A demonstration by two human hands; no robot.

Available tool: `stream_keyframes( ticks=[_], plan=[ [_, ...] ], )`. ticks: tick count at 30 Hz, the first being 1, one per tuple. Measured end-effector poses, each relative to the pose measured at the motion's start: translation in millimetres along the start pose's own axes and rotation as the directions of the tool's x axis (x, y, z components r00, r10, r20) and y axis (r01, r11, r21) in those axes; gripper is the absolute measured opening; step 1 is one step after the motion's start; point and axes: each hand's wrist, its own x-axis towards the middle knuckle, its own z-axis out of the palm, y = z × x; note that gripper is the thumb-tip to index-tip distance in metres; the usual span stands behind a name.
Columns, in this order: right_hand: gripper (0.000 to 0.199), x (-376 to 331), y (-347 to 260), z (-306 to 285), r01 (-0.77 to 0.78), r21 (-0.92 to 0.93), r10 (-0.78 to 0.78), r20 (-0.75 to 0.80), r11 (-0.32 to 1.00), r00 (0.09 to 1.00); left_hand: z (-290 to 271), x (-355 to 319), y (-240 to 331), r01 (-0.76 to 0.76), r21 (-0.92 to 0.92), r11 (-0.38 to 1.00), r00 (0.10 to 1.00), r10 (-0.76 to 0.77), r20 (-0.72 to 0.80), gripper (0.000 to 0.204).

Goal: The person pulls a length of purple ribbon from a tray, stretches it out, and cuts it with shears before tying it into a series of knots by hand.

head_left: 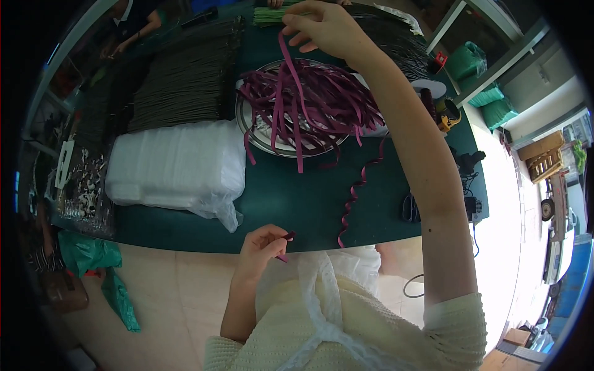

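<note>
While L grip [257, 250] pinches maroon strip [289, 236], R grip [331, 28] pinches ribbon [288, 59], dk-green tbl [284, 204] & pale flr [179, 284] below.

The flat strips [334, 93] are deep magenta-purple, with lighter, satin-like highlights along the folds. The curled strip [352, 201] is dark maroon with pinkish highlights. The round tray [242, 128] is silver. The tabletop [291, 198] is plain dark green. The wrapped package [179, 164] is cloudy white. The stacked stems [185, 80] are blackish green and form a pattern of fine parallel lines; the far bundle [267, 17] is bright green. The plastic bag [90, 250] at lower left is glossy emerald green. The knitted top [455, 331] is cream with a ribbed pattern; the lace tie [318, 306] is white. The floor [167, 278] is pale beige.
</note>
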Motion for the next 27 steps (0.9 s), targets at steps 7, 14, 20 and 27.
stream_keyframes(
  ticks=[7, 14, 20, 27],
  plan=[
    [0.024, -87, 87, -32, 0.059, -0.427, 0.035, 0.208, 0.902, 0.977, 7, -6, -7, 0.010, 0.003, 1.000, 0.983, -0.009, -0.182, 0.013],
    [0.023, -179, 205, -68, 0.046, -0.791, 0.193, 0.204, 0.610, 0.960, 17, 29, -10, 0.074, 0.183, 0.980, 0.996, -0.082, 0.034, 0.014],
    [0.031, -174, 233, -76, -0.577, -0.528, 0.497, -0.302, 0.623, 0.813, 47, 52, 9, 0.003, 0.187, 0.982, 0.997, -0.018, 0.077, 0.009],
    [0.033, -162, 261, -48, -0.603, -0.213, 0.507, -0.371, 0.769, 0.778, 53, 41, -8, 0.113, 0.152, 0.982, 0.985, -0.131, 0.114, 0.009]
  ],
)
